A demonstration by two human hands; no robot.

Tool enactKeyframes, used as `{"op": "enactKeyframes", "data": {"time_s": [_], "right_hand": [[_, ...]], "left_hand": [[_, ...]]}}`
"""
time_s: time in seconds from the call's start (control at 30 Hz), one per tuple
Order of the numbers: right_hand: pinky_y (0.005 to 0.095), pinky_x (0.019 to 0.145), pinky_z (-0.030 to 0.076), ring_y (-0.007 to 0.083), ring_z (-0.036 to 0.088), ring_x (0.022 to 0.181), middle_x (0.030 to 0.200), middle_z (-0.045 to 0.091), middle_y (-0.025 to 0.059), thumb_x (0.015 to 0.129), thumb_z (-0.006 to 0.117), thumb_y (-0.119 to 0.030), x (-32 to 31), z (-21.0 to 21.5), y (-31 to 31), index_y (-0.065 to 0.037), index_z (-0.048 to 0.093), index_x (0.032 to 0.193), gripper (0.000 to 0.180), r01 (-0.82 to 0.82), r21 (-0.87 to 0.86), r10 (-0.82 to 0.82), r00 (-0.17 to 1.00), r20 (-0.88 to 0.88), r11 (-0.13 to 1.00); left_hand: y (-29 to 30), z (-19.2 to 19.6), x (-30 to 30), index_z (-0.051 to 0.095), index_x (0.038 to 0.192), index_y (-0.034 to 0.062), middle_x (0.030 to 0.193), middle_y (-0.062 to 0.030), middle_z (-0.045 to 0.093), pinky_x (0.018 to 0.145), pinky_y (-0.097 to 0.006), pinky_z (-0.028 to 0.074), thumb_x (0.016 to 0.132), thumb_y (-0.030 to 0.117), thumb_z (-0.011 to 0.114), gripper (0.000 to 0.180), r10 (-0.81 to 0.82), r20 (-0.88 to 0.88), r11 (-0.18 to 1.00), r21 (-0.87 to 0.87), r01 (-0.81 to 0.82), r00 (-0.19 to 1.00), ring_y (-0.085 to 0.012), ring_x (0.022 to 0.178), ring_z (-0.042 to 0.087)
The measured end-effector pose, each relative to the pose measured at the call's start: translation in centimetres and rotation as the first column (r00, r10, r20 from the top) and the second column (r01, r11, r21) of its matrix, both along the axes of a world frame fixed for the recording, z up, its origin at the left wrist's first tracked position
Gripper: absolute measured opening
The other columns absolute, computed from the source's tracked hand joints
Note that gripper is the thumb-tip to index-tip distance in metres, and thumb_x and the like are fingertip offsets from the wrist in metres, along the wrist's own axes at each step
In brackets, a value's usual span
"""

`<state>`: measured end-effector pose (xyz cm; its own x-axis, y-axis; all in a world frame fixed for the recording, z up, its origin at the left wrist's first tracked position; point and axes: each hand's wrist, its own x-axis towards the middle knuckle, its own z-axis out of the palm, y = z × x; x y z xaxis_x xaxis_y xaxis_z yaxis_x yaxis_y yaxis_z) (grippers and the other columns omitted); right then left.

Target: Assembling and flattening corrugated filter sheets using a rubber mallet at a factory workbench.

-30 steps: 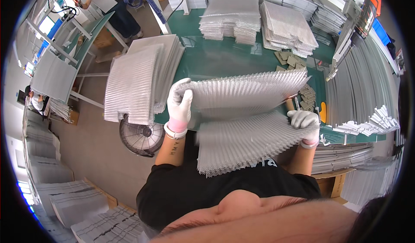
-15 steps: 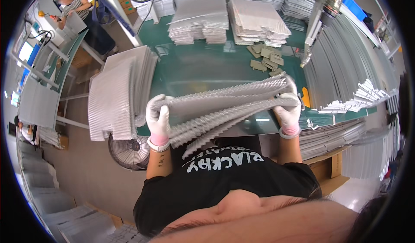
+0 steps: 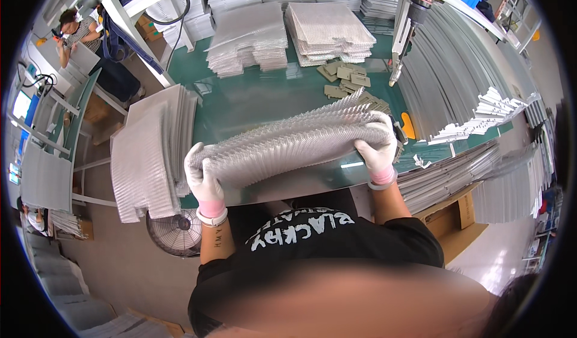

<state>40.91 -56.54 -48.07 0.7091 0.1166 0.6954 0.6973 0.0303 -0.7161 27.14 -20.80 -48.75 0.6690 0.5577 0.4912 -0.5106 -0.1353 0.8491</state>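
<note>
Both my hands wear white gloves with pink cuffs and grip one bundle of translucent grey corrugated plastic sheets [image 3: 288, 145] above the front of the green table [image 3: 234, 109]. My left hand [image 3: 203, 172] is closed round the bundle's left end, thumb on the near side. At the other end, slightly higher, my right hand [image 3: 377, 142] is closed on it too. The sheets are stacked together, their ridged edges fanned in steps and facing up. Just left of my left hand stands a pile of similar sheets [image 3: 144, 151]. Small olive-grey plates [image 3: 348, 76] lie loose beyond my right hand.
Two sheet stacks [image 3: 246, 37] [image 3: 330, 28] sit at the table's back. Long grey sheets [image 3: 451, 79] fill the right side, beside a hanging tool [image 3: 412, 19] and an orange-yellow object [image 3: 408, 125]. Below are a fan [image 3: 174, 233] and a cardboard box [image 3: 460, 224]. A person [image 3: 84, 40] stands far left.
The bundle was bowed and split into separate layers; now its sheets lie together with fanned edges. Both hands still hold its ends. The whole view has shifted somewhat.
</note>
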Motion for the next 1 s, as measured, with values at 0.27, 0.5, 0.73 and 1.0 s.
{"op": "enactKeyframes", "data": {"time_s": [0.27,0.5,0.73,1.0], "right_hand": [[0.0439,0.11,0.038,0.0332,0.046,0.134,0.141,0.048,0.0201,0.071,0.084,-0.006,0.2,0.9,1.9,-0.003,0.064,0.11,0.044,0.054,0.065,-0.054,0.999,-0.009,0.996],[0.0436,0.109,0.039,0.0335,0.051,0.127,0.138,0.048,0.0188,0.072,0.084,-0.009,0.1,0.0,1.9,-0.003,0.063,0.113,0.046,0.35,-0.116,-0.323,0.925,0.199,0.93],[0.0425,0.106,0.042,0.0312,0.056,0.12,0.137,0.05,0.0216,0.073,0.084,-0.012,0.5,1.1,1.9,-0.002,0.065,0.11,0.042,0.102,0.003,-0.102,0.995,0.014,0.995],[0.045,0.112,0.036,0.032,0.047,0.133,0.146,0.045,0.025,0.073,0.084,-0.013,0.9,1.1,2.0,-0.001,0.066,0.109,0.042,-0.019,0.086,0.019,1.0,-0.006,0.996]], "left_hand": [[0.5,-0.4,-0.2,0.046,0.138,-0.0031,0.124,-0.0144,0.06,0.1,-0.032,0.046,0.098,0.0,0.051,0.04,-0.142,0.064,0.985,-0.091,0.148,0.988,-0.0182,0.11,0.06],[0.3,0.1,0.0,0.047,0.137,-0.0042,0.125,-0.0102,0.059,0.097,-0.027,0.046,0.096,-0.002,0.049,0.041,-0.079,0.001,0.99,-0.116,0.078,0.997,-0.014,0.106,0.059],[0.6,0.2,0.1,0.049,0.135,-0.0044,0.124,-0.0101,0.059,0.096,-0.026,0.046,0.096,-0.003,0.049,0.039,-0.115,0.057,0.989,-0.089,0.12,0.992,-0.0138,0.107,0.059],[0.6,0.2,0.3,0.049,0.133,-0.0018,0.118,-0.0128,0.063,0.098,-0.031,0.048,0.097,-0.004,0.052,0.037,-0.155,0.081,0.971,-0.169,0.167,0.985,-0.0171,0.105,0.062]]}}
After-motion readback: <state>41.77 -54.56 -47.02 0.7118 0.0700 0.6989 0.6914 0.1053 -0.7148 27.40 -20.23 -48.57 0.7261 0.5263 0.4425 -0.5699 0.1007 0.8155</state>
